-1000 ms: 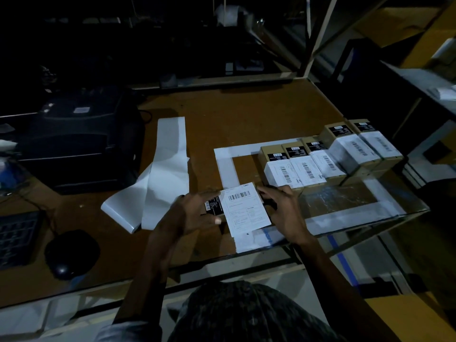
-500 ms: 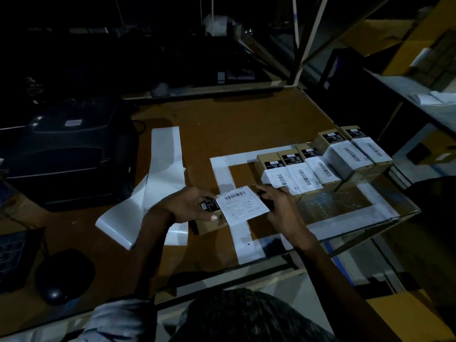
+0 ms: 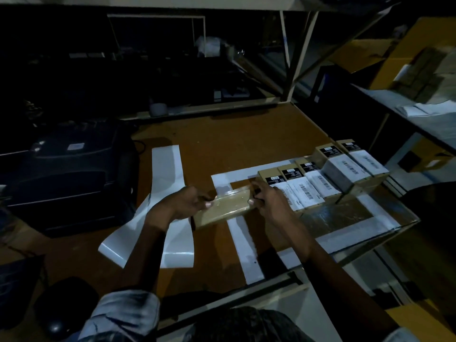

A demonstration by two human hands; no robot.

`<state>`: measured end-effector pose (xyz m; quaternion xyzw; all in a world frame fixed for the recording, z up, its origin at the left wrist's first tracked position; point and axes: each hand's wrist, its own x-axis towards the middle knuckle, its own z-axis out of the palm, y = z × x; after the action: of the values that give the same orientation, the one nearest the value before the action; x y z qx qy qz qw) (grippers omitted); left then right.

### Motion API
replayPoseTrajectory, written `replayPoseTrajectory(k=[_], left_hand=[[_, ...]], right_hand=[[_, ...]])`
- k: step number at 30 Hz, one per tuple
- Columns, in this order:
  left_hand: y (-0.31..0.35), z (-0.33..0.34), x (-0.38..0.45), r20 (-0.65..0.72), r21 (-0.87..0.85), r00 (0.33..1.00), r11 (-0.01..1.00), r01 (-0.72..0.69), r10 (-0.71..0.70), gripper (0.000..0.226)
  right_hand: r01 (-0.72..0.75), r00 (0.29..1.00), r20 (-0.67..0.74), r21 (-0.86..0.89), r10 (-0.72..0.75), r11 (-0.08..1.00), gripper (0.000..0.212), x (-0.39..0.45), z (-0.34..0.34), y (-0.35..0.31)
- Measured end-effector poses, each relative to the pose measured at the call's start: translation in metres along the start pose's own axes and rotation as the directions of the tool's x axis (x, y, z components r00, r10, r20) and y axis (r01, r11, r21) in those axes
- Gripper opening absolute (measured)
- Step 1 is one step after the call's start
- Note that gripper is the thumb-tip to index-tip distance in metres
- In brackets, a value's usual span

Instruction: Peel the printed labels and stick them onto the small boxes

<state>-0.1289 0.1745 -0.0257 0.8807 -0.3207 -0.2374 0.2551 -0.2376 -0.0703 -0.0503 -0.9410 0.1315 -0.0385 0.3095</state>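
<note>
a: turning over since the earlier frame, the box (image 3: 223,207) now shows a plain brown, glossy face; the white label that faced up a moment ago is out of sight.

b: and the hands?

a: the left hand (image 3: 183,204) grips the box's left end, fingers curled over the far edge and thumb on the near side. the right hand (image 3: 267,202) pinches the right end, fingers bent around it. both forearms reach in from the near edge of the table (image 3: 241,134).

b: where does the box sit?

a: between the two hands, over the white tape strip (image 3: 243,245), just left of the row of labelled boxes (image 3: 320,176). whether it touches the table i cannot tell.

b: which way does it run?

a: its long axis goes left to right, with the right end angled a bit farther away. the broad face is tilted toward the camera.

b: anything else nearby?

a: white backing paper (image 3: 170,218) lies left of the box, and a dark printer (image 3: 71,174) stands at far left.
</note>
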Motion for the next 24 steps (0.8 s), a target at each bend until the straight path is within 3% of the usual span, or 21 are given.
replayPoseTrajectory(k=[3,9,13,17,24], left_hand=[[-0.003,0.006,0.004,-0.092,-0.011,0.995,0.999,0.037,-0.038,0.031],[-0.005,0.012,0.006,-0.297,-0.178,0.954,0.984,-0.012,-0.042,0.029],[0.005,0.015,0.000,-0.217,-0.441,0.974,0.897,-0.038,-0.065,0.090],[0.020,0.017,0.000,-0.235,-0.328,0.971,0.944,-0.037,-0.044,0.114],[0.032,0.014,0.006,-0.198,-0.135,0.980,0.991,-0.005,-0.022,0.103]], right_hand=[[-0.030,0.999,-0.009,0.040,0.031,0.999,0.045,0.010,-0.002,-0.009],[-0.076,0.997,0.022,0.053,0.075,0.996,0.048,0.016,-0.003,-0.006],[-0.048,0.999,0.013,0.098,0.047,0.994,0.068,0.021,-0.013,-0.011],[0.076,0.996,0.058,-0.011,-0.075,0.997,0.077,0.033,-0.035,-0.030],[0.176,0.948,0.303,-0.252,-0.095,0.952,0.077,0.043,-0.040,-0.056]])
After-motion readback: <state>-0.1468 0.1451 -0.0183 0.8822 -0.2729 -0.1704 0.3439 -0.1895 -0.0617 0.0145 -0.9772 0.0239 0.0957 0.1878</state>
